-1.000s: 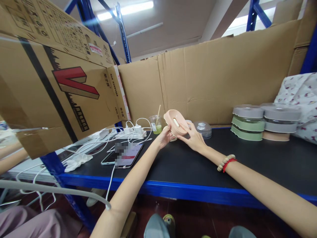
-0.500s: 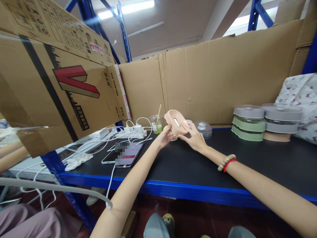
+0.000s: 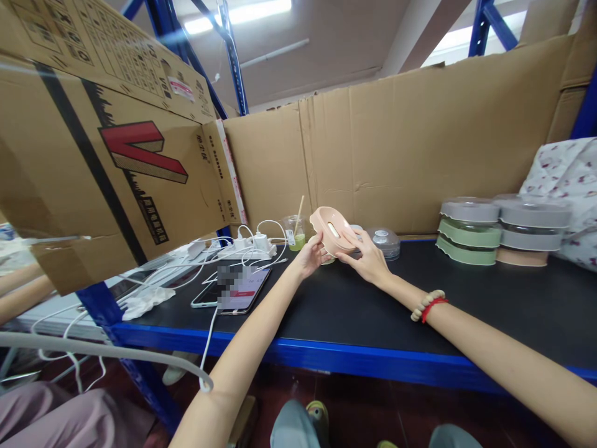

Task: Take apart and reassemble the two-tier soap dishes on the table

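A pink oval plastic dish (image 3: 323,225) with a slot in its middle and a wavy edge is held tilted above the black tabletop. My left hand (image 3: 311,257) is closed on its lower left side, thumb on the near edge. On the right side, the fingers of my right hand (image 3: 369,259) grip the same dish, with some fingertips reaching over its inner face. Behind my right hand, a clear domed lid (image 3: 385,242) rests on the table. Part of another item under the dish is hidden by my hands.
Stacked green containers (image 3: 466,254) and grey containers (image 3: 529,236) stand at right. A cup of green drink (image 3: 296,240), a power strip (image 3: 247,252) with cables and phones (image 3: 242,292) lie left. A large cardboard box (image 3: 116,168) juts in; another person's arm (image 3: 23,289) shows beyond.
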`<action>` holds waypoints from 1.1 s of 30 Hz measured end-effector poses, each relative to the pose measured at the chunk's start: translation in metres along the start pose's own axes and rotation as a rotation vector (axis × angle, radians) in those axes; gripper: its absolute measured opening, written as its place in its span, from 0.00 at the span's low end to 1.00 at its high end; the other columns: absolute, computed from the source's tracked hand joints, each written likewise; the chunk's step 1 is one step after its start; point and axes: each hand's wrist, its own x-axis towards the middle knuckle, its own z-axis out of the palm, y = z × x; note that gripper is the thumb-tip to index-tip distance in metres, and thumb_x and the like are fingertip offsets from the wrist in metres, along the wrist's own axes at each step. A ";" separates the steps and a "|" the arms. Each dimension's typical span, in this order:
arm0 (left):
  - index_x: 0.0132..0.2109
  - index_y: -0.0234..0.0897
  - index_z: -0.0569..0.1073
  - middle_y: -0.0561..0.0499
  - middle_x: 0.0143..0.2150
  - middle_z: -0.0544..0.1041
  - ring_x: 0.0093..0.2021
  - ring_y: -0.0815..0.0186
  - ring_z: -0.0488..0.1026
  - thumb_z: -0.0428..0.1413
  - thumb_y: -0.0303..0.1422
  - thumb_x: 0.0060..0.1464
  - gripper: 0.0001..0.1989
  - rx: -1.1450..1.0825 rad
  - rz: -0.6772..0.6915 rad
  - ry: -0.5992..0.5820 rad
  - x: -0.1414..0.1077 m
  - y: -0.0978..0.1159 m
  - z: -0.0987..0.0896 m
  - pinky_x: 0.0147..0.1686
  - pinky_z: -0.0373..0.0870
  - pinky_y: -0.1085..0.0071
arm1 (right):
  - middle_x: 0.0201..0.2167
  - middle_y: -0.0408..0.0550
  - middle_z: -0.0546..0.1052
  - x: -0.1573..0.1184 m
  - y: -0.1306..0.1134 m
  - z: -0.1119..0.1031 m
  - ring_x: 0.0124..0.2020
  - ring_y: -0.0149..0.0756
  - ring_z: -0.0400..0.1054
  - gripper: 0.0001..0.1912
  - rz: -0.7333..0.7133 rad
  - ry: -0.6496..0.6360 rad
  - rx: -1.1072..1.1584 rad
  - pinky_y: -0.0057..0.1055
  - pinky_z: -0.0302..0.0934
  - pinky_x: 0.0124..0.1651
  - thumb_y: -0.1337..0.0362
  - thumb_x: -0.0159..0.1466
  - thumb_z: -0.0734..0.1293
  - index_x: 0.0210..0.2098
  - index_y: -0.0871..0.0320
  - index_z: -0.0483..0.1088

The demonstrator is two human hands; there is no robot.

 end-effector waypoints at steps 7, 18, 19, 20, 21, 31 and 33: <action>0.35 0.32 0.72 0.49 0.32 0.73 0.31 0.68 0.72 0.52 0.37 0.58 0.11 0.035 0.002 -0.148 0.008 -0.003 -0.010 0.38 0.68 0.71 | 0.49 0.54 0.69 0.002 0.004 0.002 0.49 0.45 0.65 0.34 -0.025 0.007 0.116 0.38 0.66 0.42 0.41 0.57 0.57 0.50 0.60 0.69; 0.37 0.33 0.69 0.49 0.36 0.74 0.36 0.66 0.73 0.59 0.34 0.50 0.10 0.045 0.047 -0.219 0.013 -0.008 -0.013 0.41 0.67 0.70 | 0.52 0.50 0.69 0.003 0.001 -0.002 0.52 0.45 0.63 0.31 0.014 -0.114 0.149 0.41 0.63 0.48 0.46 0.56 0.59 0.53 0.56 0.66; 0.37 0.33 0.69 0.50 0.35 0.74 0.36 0.66 0.73 0.60 0.34 0.48 0.11 0.060 0.042 -0.212 0.014 -0.008 -0.013 0.40 0.67 0.71 | 0.52 0.50 0.68 0.003 0.001 -0.003 0.52 0.46 0.63 0.31 0.026 -0.133 0.144 0.41 0.63 0.48 0.46 0.55 0.60 0.54 0.56 0.65; 0.37 0.33 0.69 0.50 0.35 0.74 0.35 0.67 0.73 0.61 0.33 0.47 0.11 0.076 0.036 -0.209 0.014 -0.009 -0.013 0.38 0.67 0.72 | 0.52 0.50 0.68 0.003 0.000 -0.003 0.52 0.46 0.63 0.32 0.035 -0.145 0.139 0.41 0.63 0.47 0.46 0.55 0.60 0.54 0.56 0.64; 0.36 0.33 0.69 0.50 0.34 0.74 0.35 0.67 0.73 0.62 0.33 0.46 0.12 0.090 0.031 -0.209 0.014 -0.009 -0.013 0.37 0.66 0.73 | 0.52 0.50 0.68 0.003 0.000 -0.003 0.52 0.46 0.63 0.33 0.042 -0.149 0.135 0.41 0.63 0.47 0.47 0.54 0.61 0.55 0.56 0.64; 0.36 0.35 0.69 0.52 0.33 0.73 0.30 0.71 0.70 0.63 0.32 0.42 0.14 0.136 0.072 -0.159 0.011 -0.005 -0.012 0.34 0.65 0.75 | 0.50 0.50 0.67 0.001 -0.004 -0.002 0.50 0.45 0.64 0.32 0.036 -0.048 0.112 0.38 0.66 0.43 0.47 0.52 0.64 0.53 0.54 0.65; 0.36 0.35 0.69 0.52 0.34 0.73 0.30 0.71 0.70 0.63 0.32 0.43 0.13 0.139 0.070 -0.130 0.011 -0.004 -0.012 0.32 0.65 0.76 | 0.51 0.51 0.66 0.001 -0.006 -0.004 0.50 0.45 0.64 0.33 0.061 -0.023 0.091 0.37 0.66 0.41 0.47 0.51 0.65 0.53 0.53 0.65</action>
